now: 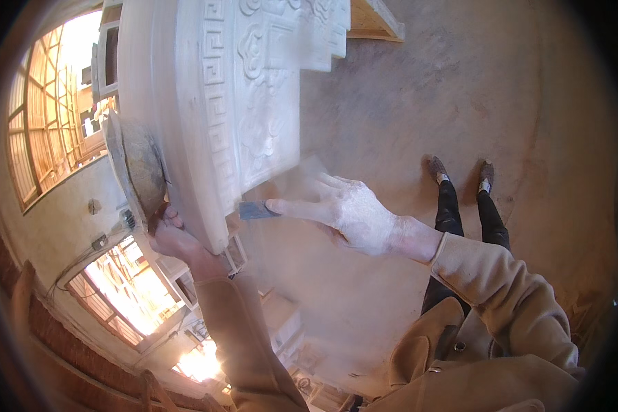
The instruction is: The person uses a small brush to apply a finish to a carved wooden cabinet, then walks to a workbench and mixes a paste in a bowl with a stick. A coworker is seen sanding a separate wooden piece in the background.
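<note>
The white carved panel (271,103) runs off the top edge, so part of it's missing. Right hand (357,213) covers one end of the blue-grey block (253,210), and some fingers are kinda smeared. Can't tell what the dusty grey thing (142,161) is, or if the left hand (177,239) grips it.

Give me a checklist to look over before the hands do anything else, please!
1. Blue strip pinched in the right hand's fingers: ok.
2. Right hand clean: not ok, it has a white, powdery coating.
3. Blue strip pressed on the white carved piece: cannot tell; it is right by the corner.
4. Left hand at the grey bowl's edge: ok; how firmly it holds, cannot tell.
5. Shoes apart from the carved piece: ok.
</note>
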Available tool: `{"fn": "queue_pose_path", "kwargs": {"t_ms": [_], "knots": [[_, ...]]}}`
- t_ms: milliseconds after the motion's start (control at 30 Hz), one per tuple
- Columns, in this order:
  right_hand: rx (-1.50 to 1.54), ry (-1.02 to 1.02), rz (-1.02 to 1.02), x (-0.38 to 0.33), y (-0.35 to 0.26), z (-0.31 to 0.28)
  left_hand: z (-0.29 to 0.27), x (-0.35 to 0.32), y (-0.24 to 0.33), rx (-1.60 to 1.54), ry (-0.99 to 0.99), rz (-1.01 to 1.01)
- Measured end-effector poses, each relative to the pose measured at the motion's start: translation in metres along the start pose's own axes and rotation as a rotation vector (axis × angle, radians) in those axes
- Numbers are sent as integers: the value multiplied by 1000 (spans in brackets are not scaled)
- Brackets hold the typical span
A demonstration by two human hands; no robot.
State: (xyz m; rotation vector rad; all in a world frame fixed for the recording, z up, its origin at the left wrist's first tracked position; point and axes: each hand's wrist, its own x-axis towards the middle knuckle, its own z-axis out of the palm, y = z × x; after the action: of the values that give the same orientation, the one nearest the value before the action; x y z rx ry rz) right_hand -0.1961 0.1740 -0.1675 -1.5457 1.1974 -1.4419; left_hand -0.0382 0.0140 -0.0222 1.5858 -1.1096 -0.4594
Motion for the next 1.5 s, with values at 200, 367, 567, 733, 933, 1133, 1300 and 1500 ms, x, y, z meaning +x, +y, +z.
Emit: {"fn": "queue_pose_path", "kwargs": {"t_ms": [200, 367, 567, 733, 933, 1133, 1300, 1500], "knots": [[-161, -91, 12, 10, 0, 1, 0, -3, 3, -138, -56, -62], [-181, -113, 0, 16, 6, 1, 1, -3, -2, -52, -17, -11], [-93, -66, -25, 20, 10, 3, -3, 5, -6, 10, -38, 38], [-96, -31, -58, 23, 14, 4, -7, 7, -9, 5, -23, 36], [-87, -58, -32, 26, 13, 4, -4, 6, -8, 10, -24, 10], [-100, -89, -7, 30, 14, 1, 1, 0, -1, 23, 17, 13], [-116, -115, 23, 31, 13, -1, 2, -2, -2, -2, -9, 10], [-170, -82, -9, 28, 13, -1, -2, 3, -6, 19, -25, 69]]}}
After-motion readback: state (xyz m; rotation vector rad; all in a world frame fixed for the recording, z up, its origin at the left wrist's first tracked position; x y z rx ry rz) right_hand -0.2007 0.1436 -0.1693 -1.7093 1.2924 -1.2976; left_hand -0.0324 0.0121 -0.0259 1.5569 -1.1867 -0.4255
